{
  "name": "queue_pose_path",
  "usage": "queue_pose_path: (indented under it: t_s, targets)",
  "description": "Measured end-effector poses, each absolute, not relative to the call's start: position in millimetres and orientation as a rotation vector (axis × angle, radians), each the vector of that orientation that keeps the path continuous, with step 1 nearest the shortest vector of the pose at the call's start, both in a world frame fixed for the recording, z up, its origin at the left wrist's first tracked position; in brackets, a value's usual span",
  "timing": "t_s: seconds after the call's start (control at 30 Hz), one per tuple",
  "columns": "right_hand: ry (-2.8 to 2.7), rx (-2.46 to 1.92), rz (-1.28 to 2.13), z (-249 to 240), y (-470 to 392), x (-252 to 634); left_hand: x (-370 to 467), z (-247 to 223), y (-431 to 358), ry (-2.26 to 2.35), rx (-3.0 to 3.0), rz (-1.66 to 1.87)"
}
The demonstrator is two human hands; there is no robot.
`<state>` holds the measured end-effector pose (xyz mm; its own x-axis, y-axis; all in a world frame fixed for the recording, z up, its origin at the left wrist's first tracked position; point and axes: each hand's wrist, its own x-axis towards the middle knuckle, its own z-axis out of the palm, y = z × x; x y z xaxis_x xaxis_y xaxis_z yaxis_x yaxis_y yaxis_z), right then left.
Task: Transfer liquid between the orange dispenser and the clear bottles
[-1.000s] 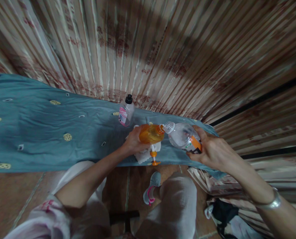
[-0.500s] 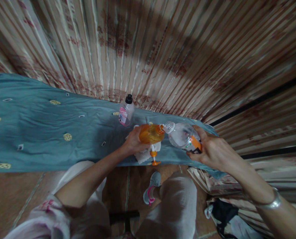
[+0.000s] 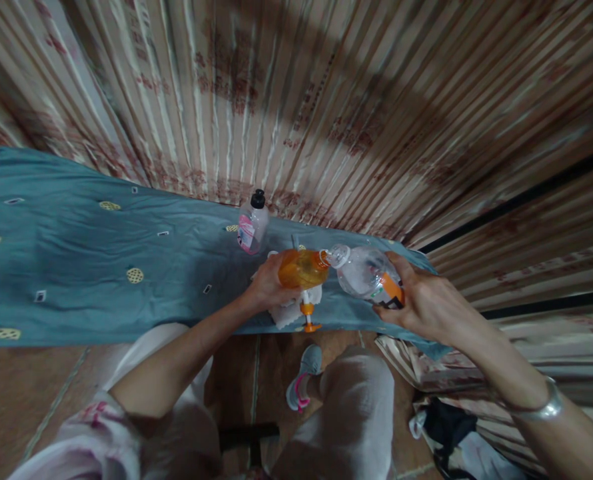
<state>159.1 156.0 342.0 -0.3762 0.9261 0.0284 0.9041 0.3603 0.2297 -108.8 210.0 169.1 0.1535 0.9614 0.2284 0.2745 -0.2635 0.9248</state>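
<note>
My left hand (image 3: 268,283) is closed around an orange see-through bottle (image 3: 301,269), which lies tilted on its side with its neck to the right. Closed on a clear plastic bottle (image 3: 361,270) with an orange label is my right hand (image 3: 424,297). The two bottle mouths meet end to end, the clear one's neck against the orange one's. Below them an orange and white pump top (image 3: 308,313) lies on a white cloth or tissue (image 3: 285,316). Part of that cloth is hidden behind my left hand and the orange bottle.
A clear bottle with a black cap and pink label (image 3: 253,223) stands at the back of the narrow surface, which a blue-green cloth (image 3: 86,267) covers. A pleated curtain (image 3: 276,100) hangs right behind. Dark and white fabric (image 3: 451,433) lies on the floor at right.
</note>
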Motion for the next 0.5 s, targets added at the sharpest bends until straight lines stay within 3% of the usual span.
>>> queue_pose_path:
  t_s: [0.5]
  targets:
    - [2.497,1.686,0.331,342.6,155.9,157.8,-109.4,169.8,209.3,1.206,1.688,1.145]
